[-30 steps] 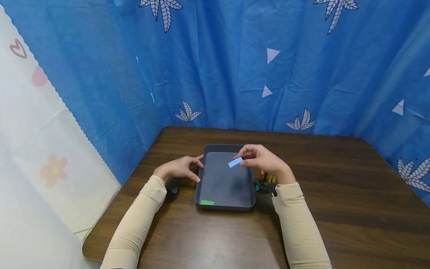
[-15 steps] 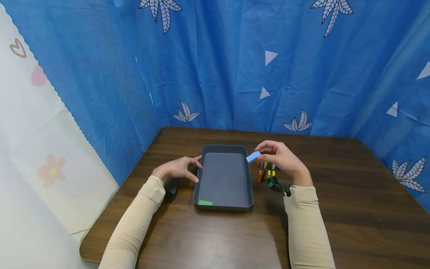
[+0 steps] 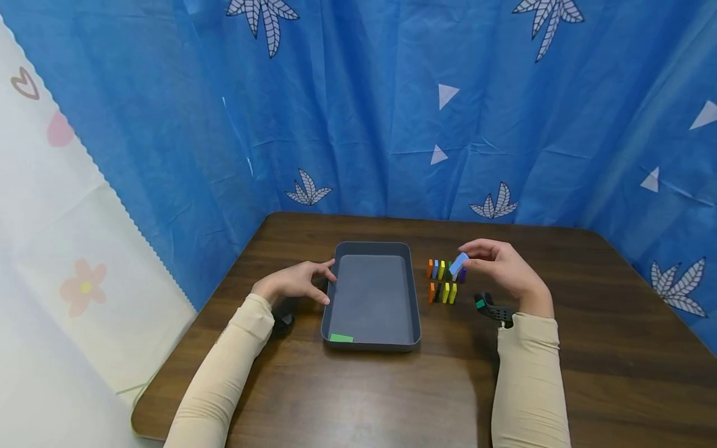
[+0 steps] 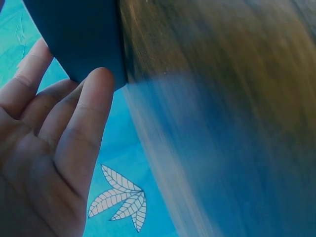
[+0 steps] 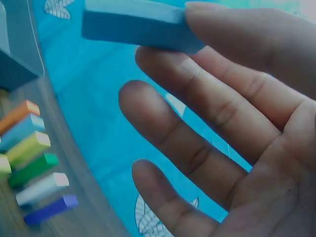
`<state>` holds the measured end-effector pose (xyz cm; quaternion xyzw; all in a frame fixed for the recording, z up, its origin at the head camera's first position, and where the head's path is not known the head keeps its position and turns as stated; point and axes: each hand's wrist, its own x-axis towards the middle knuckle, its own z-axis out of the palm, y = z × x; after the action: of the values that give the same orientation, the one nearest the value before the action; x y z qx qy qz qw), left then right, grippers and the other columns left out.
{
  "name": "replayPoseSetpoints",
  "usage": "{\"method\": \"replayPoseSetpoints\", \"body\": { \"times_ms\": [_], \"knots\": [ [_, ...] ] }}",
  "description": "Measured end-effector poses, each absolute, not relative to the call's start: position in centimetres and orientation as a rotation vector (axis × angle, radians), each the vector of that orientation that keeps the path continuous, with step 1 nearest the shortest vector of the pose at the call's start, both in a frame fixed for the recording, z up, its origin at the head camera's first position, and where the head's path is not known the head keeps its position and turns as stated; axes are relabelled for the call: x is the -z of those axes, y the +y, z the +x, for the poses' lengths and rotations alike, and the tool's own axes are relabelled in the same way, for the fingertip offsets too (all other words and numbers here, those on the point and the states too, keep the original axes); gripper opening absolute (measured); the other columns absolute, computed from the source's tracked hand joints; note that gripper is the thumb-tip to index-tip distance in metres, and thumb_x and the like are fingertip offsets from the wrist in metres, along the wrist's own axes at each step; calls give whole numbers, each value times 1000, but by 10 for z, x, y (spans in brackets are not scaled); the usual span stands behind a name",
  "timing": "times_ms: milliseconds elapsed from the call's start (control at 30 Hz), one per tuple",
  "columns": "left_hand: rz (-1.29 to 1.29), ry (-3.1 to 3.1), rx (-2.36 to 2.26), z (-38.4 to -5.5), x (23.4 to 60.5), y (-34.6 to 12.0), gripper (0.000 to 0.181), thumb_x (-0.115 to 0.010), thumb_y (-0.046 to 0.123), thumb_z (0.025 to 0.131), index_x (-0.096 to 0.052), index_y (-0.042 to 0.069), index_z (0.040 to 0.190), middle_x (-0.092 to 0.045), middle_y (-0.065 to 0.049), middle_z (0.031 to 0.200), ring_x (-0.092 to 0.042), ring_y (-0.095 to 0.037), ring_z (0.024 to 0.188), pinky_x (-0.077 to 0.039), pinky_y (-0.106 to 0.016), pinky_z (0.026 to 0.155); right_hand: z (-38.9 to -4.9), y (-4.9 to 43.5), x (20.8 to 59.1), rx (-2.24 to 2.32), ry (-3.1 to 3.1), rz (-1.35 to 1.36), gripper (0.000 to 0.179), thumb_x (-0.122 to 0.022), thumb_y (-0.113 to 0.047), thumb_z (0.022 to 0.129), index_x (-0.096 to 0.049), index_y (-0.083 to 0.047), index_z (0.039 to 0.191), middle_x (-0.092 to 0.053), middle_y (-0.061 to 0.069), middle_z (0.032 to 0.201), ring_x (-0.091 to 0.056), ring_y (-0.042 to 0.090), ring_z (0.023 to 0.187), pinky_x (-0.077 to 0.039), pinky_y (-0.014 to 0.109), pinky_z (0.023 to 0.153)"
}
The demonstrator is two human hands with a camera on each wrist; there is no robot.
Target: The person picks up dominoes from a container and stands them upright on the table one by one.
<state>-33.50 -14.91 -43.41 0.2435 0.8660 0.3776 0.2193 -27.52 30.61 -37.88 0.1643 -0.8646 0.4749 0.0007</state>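
Note:
Between thumb and fingers, my right hand (image 3: 506, 267) pinches a light blue rectangular block (image 3: 459, 263), held over the far row of coloured blocks. The right wrist view shows the light blue block (image 5: 138, 24) close up, gripped at one end, with the other fingers spread below. My left hand (image 3: 297, 281) is at the left side of a dark grey tray (image 3: 370, 305), fingers loosely extended and spread at its wall. In the left wrist view the fingertips (image 4: 98, 81) are right at the tray's outer side. A green block (image 3: 341, 338) lies in the tray's near left corner.
Right of the tray, small blocks stand in two rows: the far one runs from an orange block (image 3: 430, 268) to a purple block (image 3: 462, 275), the near one has orange, black and yellow blocks (image 3: 446, 292). A blue curtain (image 3: 358, 124) hangs behind the brown table (image 3: 381, 398).
My right hand has carried the light blue block from above the tray to the right, over the rows of blocks, bringing them into view. My left hand has stayed by the tray.

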Motion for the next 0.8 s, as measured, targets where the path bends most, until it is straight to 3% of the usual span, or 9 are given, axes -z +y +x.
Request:
{"method": "replayPoseSetpoints", "body": {
  "times_ms": [167,400,567,800],
  "knots": [
    [675,2393,-1051,-336,434,-149,52,-85,23,81,-66,12,128,-17,-2,169,-13,-32,156,-23,-57,123,-274,318,382,-1446,-2771,437,37,-69,-24,96,-62,1,123,-71,11,106,-66,14,92,-54,21,86],
    [673,2394,-1050,-336,434,-149,54,-85,24,80,-66,12,129,-18,-1,169,-15,-32,156,-22,-57,123,-274,327,390,-1534,-2769,471,34,-71,-16,94,-60,5,119,-69,6,100,-64,15,88,-57,24,84],
    [676,2403,-1038,-335,432,-149,54,-86,23,80,-66,11,129,-18,-2,169,-16,-33,155,-23,-57,123,-275,328,395,-1540,-2800,493,32,-72,-14,93,-61,6,116,-69,14,100,-66,24,90,-58,30,84],
    [679,2398,-1051,-335,435,-149,54,-86,24,80,-66,12,128,-18,-2,169,-16,-33,155,-22,-57,123,-282,329,411,-1532,-2879,491,29,-72,-12,92,-62,6,111,-66,18,101,-62,25,89,-57,29,81]
  ]
}}
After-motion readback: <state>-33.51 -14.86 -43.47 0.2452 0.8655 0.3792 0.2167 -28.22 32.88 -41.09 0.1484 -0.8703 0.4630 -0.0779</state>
